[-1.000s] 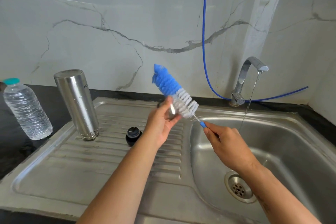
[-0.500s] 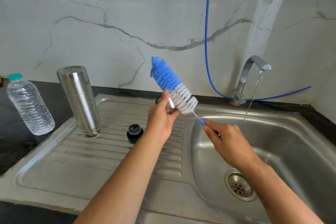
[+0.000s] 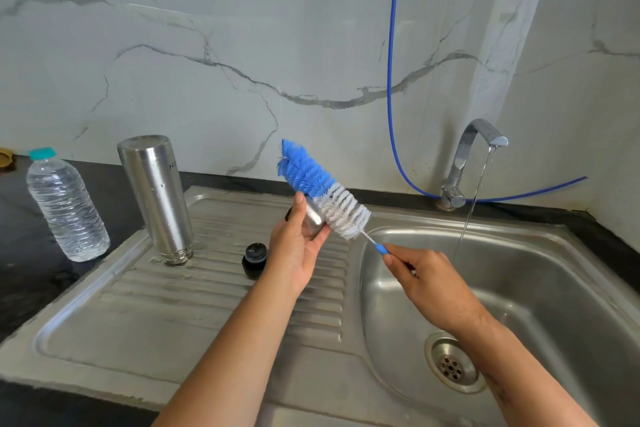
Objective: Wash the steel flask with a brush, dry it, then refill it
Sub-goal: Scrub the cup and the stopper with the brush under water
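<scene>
The steel flask (image 3: 156, 196) stands upside down, mouth down, on the ribbed drainboard (image 3: 194, 291) at the left. My left hand (image 3: 297, 243) grips a small steel cup-shaped lid (image 3: 312, 221) above the drainboard. My right hand (image 3: 420, 274) pinches the blue handle of a bottle brush (image 3: 323, 189) with blue and white bristles; the white bristles press against the steel lid. A small black inner cap (image 3: 254, 258) sits on the drainboard just left of my left wrist.
A clear plastic water bottle (image 3: 65, 208) with a teal cap stands on the black counter at the left. The tap (image 3: 465, 159) runs a thin stream into the sink basin (image 3: 554, 288) with its drain (image 3: 452, 366). A blue hose (image 3: 391, 80) hangs along the marble wall.
Both hands and the brush stay in nearly the same place; the brush has shifted slightly against the steel lid. Water keeps running from the tap.
</scene>
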Demonstrator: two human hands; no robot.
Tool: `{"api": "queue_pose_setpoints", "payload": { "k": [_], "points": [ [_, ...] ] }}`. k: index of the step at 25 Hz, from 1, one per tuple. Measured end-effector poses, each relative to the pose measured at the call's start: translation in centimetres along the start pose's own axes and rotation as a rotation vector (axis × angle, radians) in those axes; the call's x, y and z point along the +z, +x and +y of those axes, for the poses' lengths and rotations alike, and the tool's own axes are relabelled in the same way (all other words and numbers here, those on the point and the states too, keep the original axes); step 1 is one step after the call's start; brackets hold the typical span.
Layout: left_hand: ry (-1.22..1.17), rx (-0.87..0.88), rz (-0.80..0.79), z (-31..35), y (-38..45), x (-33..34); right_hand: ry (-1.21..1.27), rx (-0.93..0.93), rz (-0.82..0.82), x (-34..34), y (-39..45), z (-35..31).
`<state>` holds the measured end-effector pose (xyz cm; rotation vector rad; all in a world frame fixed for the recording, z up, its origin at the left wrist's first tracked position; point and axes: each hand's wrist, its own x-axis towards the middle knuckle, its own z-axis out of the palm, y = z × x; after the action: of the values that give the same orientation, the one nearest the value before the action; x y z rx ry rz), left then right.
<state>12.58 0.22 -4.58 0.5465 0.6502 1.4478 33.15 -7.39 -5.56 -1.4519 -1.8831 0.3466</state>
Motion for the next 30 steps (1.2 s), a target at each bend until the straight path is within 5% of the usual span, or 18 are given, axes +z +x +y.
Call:
{"api": "queue_pose_setpoints", "payload": {
  "k": [4, 9, 13, 17, 22, 26, 30],
  "points": [
    [0.126, -0.064, -0.065, -1.6, -1.4, 1.4, -0.028, 0.017, 0.075, 0.1, 0.3, 0.0],
    [-0.094, 0.002, 0.057, 1.6, 0.5, -0.8, -0.009, -0.027, -0.112, -1.3, -0.1, 0.1],
    [0.078, -0.113, -0.047, -1.3, -2.2, 0.4, -0.029, -0.021, -0.026, -1.1, 0.2, -0.1],
    [-0.083, -0.007, 0.002, 0.9, -0.6, -1.3, 0.004, -0.041, -0.226, -2.8, -0.2, 0.5],
    [0.041, -0.085, -0.062, -0.8, -1.5, -0.1, -0.015, -0.041, -0.068, -1.2, 0.3, -0.7],
    [-0.063, -0.011, -0.079, 0.6, -1.2, -0.7, 0.078, 0.017, -0.152, -2.9, -0.3, -0.4],
    [0.092, 0.012, -0.085, 0.0, -2.3, -0.2, 0.089, 0.040, -0.117, -2.8, -0.4, 0.3]
  ]
}}
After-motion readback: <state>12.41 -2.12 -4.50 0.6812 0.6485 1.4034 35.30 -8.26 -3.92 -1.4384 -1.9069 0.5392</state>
